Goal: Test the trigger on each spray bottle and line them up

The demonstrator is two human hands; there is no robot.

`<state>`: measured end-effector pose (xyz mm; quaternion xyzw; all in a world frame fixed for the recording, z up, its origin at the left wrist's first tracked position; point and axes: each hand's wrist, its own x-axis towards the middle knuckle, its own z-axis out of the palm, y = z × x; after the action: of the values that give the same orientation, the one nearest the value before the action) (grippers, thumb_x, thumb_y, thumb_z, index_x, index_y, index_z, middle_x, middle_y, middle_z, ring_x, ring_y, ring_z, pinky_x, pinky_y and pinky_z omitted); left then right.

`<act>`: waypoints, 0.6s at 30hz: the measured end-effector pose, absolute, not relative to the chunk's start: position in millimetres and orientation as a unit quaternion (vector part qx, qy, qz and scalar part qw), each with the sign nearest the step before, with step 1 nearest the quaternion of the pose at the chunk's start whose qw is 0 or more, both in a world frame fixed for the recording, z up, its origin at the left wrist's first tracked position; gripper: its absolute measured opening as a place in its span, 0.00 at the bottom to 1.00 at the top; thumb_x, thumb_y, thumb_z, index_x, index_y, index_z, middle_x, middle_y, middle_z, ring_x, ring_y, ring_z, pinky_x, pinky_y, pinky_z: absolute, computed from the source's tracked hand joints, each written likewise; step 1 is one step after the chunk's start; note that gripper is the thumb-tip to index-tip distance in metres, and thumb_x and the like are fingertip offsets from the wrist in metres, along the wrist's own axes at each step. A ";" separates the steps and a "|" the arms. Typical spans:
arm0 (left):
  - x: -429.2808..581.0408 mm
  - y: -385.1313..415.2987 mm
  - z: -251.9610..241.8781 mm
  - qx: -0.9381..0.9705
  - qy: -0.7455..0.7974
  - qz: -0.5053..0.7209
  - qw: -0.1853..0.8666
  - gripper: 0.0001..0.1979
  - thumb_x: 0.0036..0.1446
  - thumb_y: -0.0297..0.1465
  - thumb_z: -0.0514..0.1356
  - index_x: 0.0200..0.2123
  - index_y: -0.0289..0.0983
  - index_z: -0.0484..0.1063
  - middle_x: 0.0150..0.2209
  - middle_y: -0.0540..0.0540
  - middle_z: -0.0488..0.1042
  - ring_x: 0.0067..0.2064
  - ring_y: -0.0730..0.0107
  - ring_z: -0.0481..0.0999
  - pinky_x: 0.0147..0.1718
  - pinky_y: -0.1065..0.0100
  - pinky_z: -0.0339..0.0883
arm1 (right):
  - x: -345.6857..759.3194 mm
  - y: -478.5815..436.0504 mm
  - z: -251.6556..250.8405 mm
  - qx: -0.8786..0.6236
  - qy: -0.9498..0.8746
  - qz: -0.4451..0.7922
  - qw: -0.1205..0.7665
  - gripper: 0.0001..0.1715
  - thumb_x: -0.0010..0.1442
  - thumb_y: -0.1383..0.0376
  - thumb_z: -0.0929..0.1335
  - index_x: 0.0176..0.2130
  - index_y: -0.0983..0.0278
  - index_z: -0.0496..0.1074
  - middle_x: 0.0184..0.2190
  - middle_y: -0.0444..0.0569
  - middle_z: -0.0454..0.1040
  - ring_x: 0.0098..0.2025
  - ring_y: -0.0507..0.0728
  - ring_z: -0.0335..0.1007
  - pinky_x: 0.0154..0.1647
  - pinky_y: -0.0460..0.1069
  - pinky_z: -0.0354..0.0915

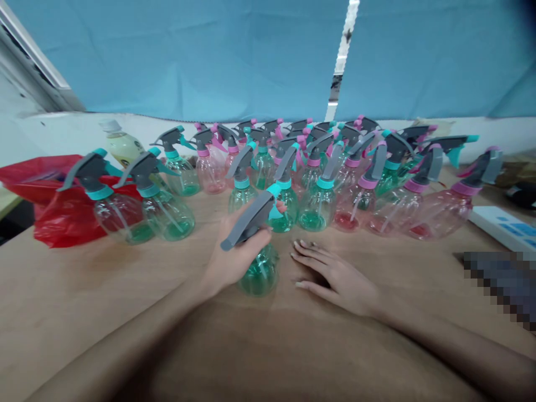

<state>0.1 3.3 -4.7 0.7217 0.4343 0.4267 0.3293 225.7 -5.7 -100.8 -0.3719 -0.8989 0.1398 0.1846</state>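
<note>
My left hand [238,254] is closed around the neck of a green spray bottle [260,274], just below its grey trigger head with a teal nozzle. The bottle is upright at the middle of the table, and the hand hides its collar. To its right, my right hand [335,273] lies on the tabletop with fingers stretched out, apart from the bottle and holding nothing. Right behind both hands stand more spray bottles, among them a green one [316,215] with a teal collar and a pink one [349,212] with a pink collar.
Several more green and pink spray bottles crowd the back of the wooden table [96,312]. Two green ones [167,215] stand at the left, beside a red plastic bag [50,206] and a capped bottle [121,142]. A white box [502,226] lies at the right.
</note>
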 end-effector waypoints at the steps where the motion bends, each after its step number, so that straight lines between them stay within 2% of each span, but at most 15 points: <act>1: 0.2 3.4 -4.6 0.722 0.434 0.426 0.329 0.11 0.54 0.28 0.55 0.38 0.45 0.74 0.28 0.53 0.72 0.27 0.70 0.68 0.30 0.67 0.62 | 225.8 -5.6 -100.9 -0.372 -0.899 0.140 0.185 0.34 0.63 0.50 0.61 0.63 0.60 0.55 0.65 0.50 0.54 0.66 0.60 0.46 0.64 0.61 0.50; 10: 0.6 1.8 -3.7 0.719 0.435 0.435 0.325 0.10 0.53 0.28 0.54 0.35 0.44 0.74 0.32 0.52 0.74 0.30 0.67 0.70 0.32 0.66 0.63 | 225.6 -5.8 -101.2 -0.374 -0.900 0.134 0.181 0.34 0.63 0.50 0.60 0.63 0.61 0.55 0.65 0.51 0.54 0.66 0.60 0.46 0.65 0.60 0.50; 18: -2.9 9.0 -9.9 0.726 0.414 0.441 0.327 0.08 0.50 0.32 0.55 0.31 0.39 0.74 0.24 0.52 0.69 0.23 0.71 0.65 0.30 0.66 0.65 | 225.7 -6.2 -100.4 -0.375 -0.902 0.124 0.171 0.35 0.64 0.49 0.60 0.63 0.63 0.55 0.65 0.51 0.53 0.66 0.60 0.45 0.65 0.60 0.49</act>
<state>-2.9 9.0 -9.9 0.7263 0.4142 0.4405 0.3269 225.7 -6.2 -100.4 -0.3754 -0.9024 0.1239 0.1714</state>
